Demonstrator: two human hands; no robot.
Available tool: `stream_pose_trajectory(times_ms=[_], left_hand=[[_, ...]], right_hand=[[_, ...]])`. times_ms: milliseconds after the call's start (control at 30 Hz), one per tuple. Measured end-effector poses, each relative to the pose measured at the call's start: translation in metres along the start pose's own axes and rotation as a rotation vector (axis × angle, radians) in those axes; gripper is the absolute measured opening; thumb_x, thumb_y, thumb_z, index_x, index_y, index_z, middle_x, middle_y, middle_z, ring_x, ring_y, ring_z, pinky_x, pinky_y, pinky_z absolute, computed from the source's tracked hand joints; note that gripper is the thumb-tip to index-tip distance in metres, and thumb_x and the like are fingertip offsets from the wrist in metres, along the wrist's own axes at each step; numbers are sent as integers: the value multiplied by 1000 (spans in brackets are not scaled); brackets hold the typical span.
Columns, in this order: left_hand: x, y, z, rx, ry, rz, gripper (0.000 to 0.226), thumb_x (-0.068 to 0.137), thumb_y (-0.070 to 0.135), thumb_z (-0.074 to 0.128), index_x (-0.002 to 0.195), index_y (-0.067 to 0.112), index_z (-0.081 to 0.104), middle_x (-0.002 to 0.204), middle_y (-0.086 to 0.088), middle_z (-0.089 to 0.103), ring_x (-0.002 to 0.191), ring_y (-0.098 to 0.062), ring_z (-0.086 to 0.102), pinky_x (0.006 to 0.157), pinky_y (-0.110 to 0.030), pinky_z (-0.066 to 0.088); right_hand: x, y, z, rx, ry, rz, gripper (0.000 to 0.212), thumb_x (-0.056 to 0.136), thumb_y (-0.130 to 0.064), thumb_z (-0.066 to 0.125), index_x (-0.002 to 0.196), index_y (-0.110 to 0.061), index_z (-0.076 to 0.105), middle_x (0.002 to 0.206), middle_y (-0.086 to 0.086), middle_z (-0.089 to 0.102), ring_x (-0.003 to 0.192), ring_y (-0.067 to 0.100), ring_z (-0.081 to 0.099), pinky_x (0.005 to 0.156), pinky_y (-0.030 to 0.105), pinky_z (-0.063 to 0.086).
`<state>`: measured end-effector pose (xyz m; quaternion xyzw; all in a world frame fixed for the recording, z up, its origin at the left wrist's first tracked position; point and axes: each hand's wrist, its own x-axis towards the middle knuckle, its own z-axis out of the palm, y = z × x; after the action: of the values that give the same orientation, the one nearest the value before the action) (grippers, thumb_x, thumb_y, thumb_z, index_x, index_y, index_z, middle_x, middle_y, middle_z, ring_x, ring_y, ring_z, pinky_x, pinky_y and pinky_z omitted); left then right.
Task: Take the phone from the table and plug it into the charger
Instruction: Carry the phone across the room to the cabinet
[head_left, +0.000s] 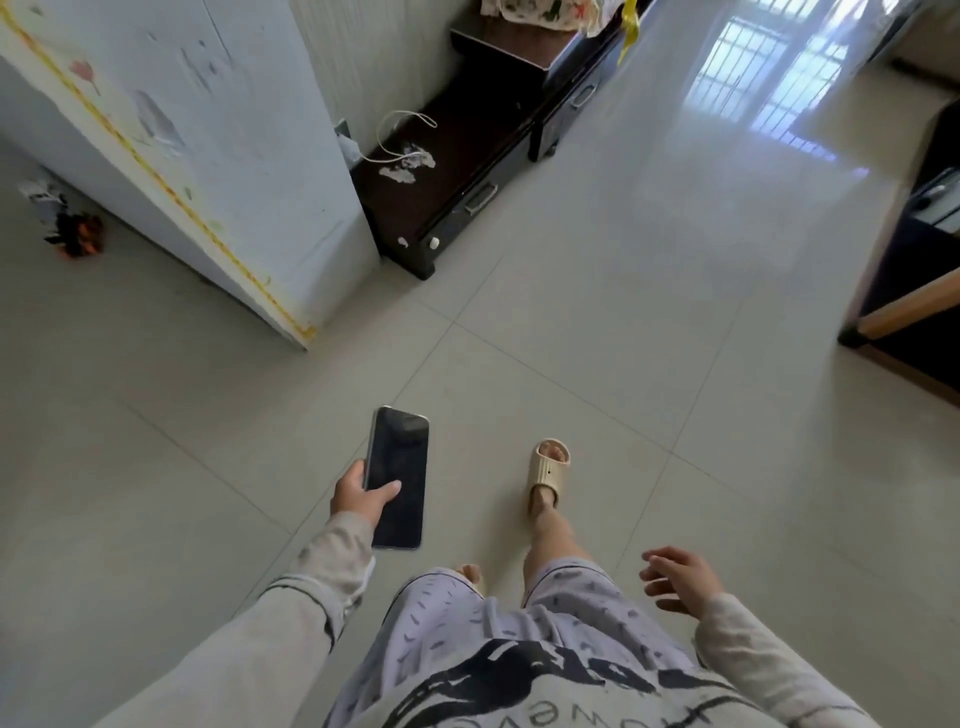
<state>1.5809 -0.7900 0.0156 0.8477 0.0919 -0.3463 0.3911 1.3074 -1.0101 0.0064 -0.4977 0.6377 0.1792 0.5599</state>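
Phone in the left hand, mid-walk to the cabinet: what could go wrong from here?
1. The left hand pinches the phone low by its edge, most of it overhanging hard floor tile; a slip likely means a drop.
2. The white cable lies coiled loose on the dark cabinet; its plug end is hard to make out, so the free right hand may fumble.

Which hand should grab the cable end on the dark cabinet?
Right, probably. The right hand is empty and open; the left hand holds the phone. The cable lies ahead.
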Motion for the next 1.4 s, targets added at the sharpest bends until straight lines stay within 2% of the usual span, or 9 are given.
stream_pose_trajectory(times_ms=[133,233,333,433,600,733,1100,1267,1400], left_hand=[[30,30,23,-9,45,-72,25,77,-1,65,66,12,46,96,-18,63,82,-25,52,76,-31,38],[43,51,39,-18,108,-162,14,78,-1,64,88,0,55,109,-24,65,94,-36,59,82,-35,43],[56,70,55,-39,173,-249,28,78,-4,63,105,-9,58,113,-27,65,91,-35,58,85,-37,44],[65,89,68,-75,225,-312,31,78,-5,64,107,-11,57,114,-28,64,97,-39,59,88,-40,45],[83,121,86,-147,255,-362,13,77,-7,63,83,0,53,99,-23,62,84,-24,51,75,-29,35],[110,152,96,-146,257,-377,17,76,-7,64,77,3,50,90,-14,57,83,-24,51,76,-29,35],[242,292,105,-261,222,-359,28,70,0,70,62,11,46,91,-15,57,84,-28,52,77,-33,39],[301,366,99,-234,215,-313,19,79,1,64,92,0,51,118,-26,62,109,-41,58,92,-41,45],[332,414,93,-268,209,-276,43,79,2,65,118,-10,51,129,-25,57,117,-40,55,102,-44,43]], right_hand=[[40,-70,-17,-55,-48,-33,13,93,0,40,97,0,52,65,9,51,54,19,46,50,24,36],[66,-130,-33,-116,-104,-55,10,93,1,39,95,-1,49,63,9,49,47,17,49,40,18,38],[91,-193,-51,-176,-162,-98,10,93,1,39,94,0,48,62,9,48,25,4,50,30,10,34],[109,-252,-67,-244,-203,-172,11,93,1,40,94,-2,50,64,7,50,23,-3,47,30,9,35],[134,-332,-89,-258,-234,-263,15,93,0,40,99,-4,54,65,5,53,33,2,54,34,10,38],[155,-376,-96,-238,-252,-265,14,94,-1,40,97,-6,54,66,6,54,28,-5,52,34,10,40],[220,-491,-112,-243,-148,-122,14,93,-1,39,94,-5,53,65,6,53,26,-1,51,35,12,39],[240,-558,-123,-117,-75,-93,12,94,-3,40,95,-3,53,67,11,52,55,21,49,53,24,36],[250,-607,-122,-94,-68,-98,13,94,-4,41,89,-5,53,67,11,52,57,21,48,53,24,36]])
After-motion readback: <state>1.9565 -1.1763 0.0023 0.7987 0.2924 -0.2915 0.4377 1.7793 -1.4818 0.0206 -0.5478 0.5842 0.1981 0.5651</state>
